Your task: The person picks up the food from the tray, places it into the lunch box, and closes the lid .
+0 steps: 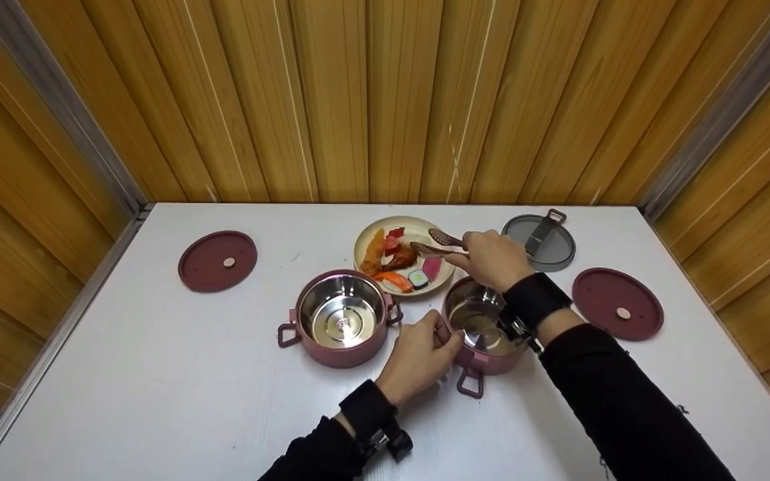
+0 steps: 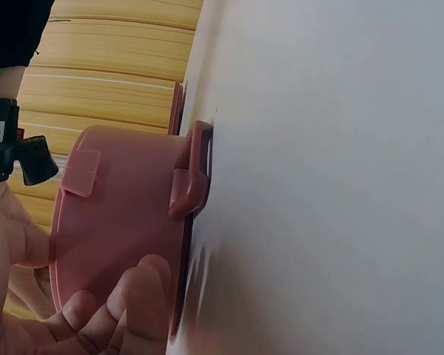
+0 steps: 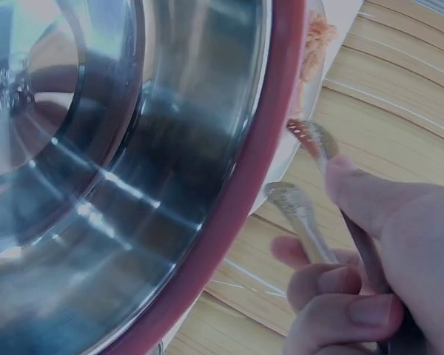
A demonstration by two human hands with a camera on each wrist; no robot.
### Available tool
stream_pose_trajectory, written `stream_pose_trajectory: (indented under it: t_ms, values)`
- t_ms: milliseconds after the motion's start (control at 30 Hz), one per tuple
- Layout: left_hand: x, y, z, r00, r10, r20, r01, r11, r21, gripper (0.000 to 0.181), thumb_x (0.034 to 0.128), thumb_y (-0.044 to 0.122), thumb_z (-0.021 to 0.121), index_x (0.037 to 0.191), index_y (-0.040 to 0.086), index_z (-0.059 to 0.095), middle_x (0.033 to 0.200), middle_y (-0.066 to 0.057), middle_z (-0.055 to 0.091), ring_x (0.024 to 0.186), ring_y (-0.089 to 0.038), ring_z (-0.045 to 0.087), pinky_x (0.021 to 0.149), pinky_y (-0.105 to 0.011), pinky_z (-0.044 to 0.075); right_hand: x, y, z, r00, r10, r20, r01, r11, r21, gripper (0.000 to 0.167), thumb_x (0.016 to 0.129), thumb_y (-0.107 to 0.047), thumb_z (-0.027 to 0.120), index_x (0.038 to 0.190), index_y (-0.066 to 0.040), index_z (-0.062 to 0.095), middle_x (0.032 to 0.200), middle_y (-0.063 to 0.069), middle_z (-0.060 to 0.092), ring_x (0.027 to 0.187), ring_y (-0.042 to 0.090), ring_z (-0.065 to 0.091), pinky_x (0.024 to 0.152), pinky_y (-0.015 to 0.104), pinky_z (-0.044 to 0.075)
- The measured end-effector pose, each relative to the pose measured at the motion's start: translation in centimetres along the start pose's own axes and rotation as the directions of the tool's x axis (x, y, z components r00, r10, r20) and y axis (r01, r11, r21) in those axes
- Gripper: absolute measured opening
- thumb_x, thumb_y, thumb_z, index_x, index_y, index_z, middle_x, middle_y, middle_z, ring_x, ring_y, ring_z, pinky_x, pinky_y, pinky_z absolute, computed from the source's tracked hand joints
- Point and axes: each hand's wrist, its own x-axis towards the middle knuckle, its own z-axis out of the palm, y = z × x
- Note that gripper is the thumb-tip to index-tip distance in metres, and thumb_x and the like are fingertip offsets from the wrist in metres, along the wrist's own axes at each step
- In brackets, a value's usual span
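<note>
My right hand (image 1: 495, 259) grips brown tongs (image 1: 447, 239), their two tips apart over the right side of a cream plate (image 1: 418, 229). Food pieces lie on it: a fried shrimp (image 1: 374, 250), a drumstick (image 1: 401, 256), salmon sushi (image 1: 395, 280), a sushi roll (image 1: 418, 278) and a pink piece (image 1: 432, 267). Nothing shows between the tong tips. With thumb by the rim and fingers against the outer wall, my left hand (image 1: 418, 361) holds the right pink pot (image 2: 133, 192). Its steel inside (image 3: 200, 133) holds no food; my right forearm hides part of it.
A second pink pot (image 1: 341, 355) with side handles stands left of my left hand. One maroon lid (image 1: 208, 264) lies at the far left, another maroon lid (image 1: 615, 304) at the right. Behind my right wrist is a grey lid (image 1: 555, 250). Wood-look panels (image 1: 331, 100) enclose the white table (image 1: 158, 374).
</note>
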Motion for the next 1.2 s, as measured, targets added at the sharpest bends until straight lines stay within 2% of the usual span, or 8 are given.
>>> stream_pose_trajectory:
  t_ms: [100, 333, 500, 700, 833, 1000, 1200]
  values:
    - [-0.2, 0.0, 0.1, 1.0, 0.002, -0.004, -0.002, 1.0, 0.002, 0.021, 0.1028, 0.026, 0.07, 0.089, 0.015, 0.058, 0.063, 0.009, 0.059, 0.043, -0.001, 0.057, 0.041, -0.022, 0.044, 0.3, -0.4, 0.3, 0.999, -0.007, -0.031, 0.006, 1.0, -0.017, 0.048, 0.102, -0.044, 0.072, 0.107, 0.003, 0.072, 0.103, 0.031, 0.075, 0.092, 0.054, 0.073, 0.073, 0.064, 0.059]
    - [-0.7, 0.2, 0.0, 1.0, -0.006, -0.011, 0.006, 1.0, 0.015, 0.019, 0.1022, 0.026, 0.071, 0.095, 0.014, 0.059, 0.067, 0.007, 0.061, 0.043, -0.001, 0.057, 0.041, -0.023, 0.046, 1.1, -0.5, 0.7, 0.997, -0.024, -0.078, 0.021, 0.999, -0.032, 0.049, 0.098, -0.047, 0.076, 0.107, 0.001, 0.072, 0.104, 0.031, 0.076, 0.091, 0.055, 0.074, 0.073, 0.066, 0.06]
    - [-0.9, 0.1, -0.2, 0.999, 0.019, -0.04, -0.016, 0.997, 0.082, 0.019, 0.101, 0.027, 0.072, 0.098, 0.013, 0.06, 0.07, 0.008, 0.061, 0.047, 0.002, 0.055, 0.048, -0.021, 0.045, 1.6, -0.5, 0.8, 0.998, -0.043, -0.055, 0.041, 0.999, -0.026, 0.047, 0.099, -0.044, 0.075, 0.115, 0.0, 0.074, 0.109, 0.03, 0.077, 0.095, 0.055, 0.073, 0.076, 0.066, 0.06]
    - [-1.1, 0.1, -0.4, 0.999, 0.007, -0.045, -0.002, 0.996, 0.092, 0.019, 0.1015, 0.028, 0.072, 0.1, 0.013, 0.06, 0.069, 0.007, 0.061, 0.046, 0.002, 0.055, 0.049, -0.02, 0.045, 2.0, -0.4, 0.5, 0.998, -0.065, -0.008, 0.064, 0.998, -0.021, 0.041, 0.102, -0.037, 0.073, 0.125, -0.002, 0.075, 0.119, 0.027, 0.077, 0.102, 0.054, 0.073, 0.082, 0.066, 0.06]
    - [-1.1, 0.2, 0.0, 0.999, 0.027, -0.044, -0.021, 0.993, 0.115, 0.02, 0.101, 0.03, 0.072, 0.1, 0.013, 0.06, 0.068, 0.009, 0.061, 0.052, 0.003, 0.054, 0.055, -0.019, 0.044, 1.8, 0.3, 0.3, 0.998, -0.056, -0.004, 0.056, 0.998, -0.034, 0.041, 0.102, -0.036, 0.074, 0.125, -0.002, 0.075, 0.118, 0.028, 0.077, 0.102, 0.055, 0.072, 0.083, 0.067, 0.06]
    - [-1.1, 0.2, 0.3, 1.0, 0.008, -0.008, -0.008, 0.998, 0.058, 0.021, 0.1015, 0.029, 0.071, 0.101, 0.012, 0.059, 0.065, 0.008, 0.063, 0.046, 0.003, 0.055, 0.047, -0.02, 0.045, 1.7, 1.2, 0.4, 0.998, -0.054, 0.015, 0.054, 0.998, -0.019, 0.042, 0.102, -0.035, 0.074, 0.127, -0.001, 0.074, 0.12, 0.03, 0.076, 0.104, 0.056, 0.072, 0.085, 0.067, 0.059]
    - [-1.1, 0.2, 0.3, 1.0, 0.005, -0.004, -0.005, 0.999, 0.038, 0.021, 0.1021, 0.029, 0.071, 0.103, 0.012, 0.058, 0.064, 0.009, 0.062, 0.044, 0.002, 0.054, 0.045, -0.021, 0.045, 1.9, 1.6, 0.5, 0.996, -0.082, 0.023, 0.083, 0.996, -0.019, 0.041, 0.102, -0.032, 0.074, 0.131, -0.002, 0.074, 0.124, 0.031, 0.074, 0.107, 0.056, 0.071, 0.087, 0.067, 0.059]
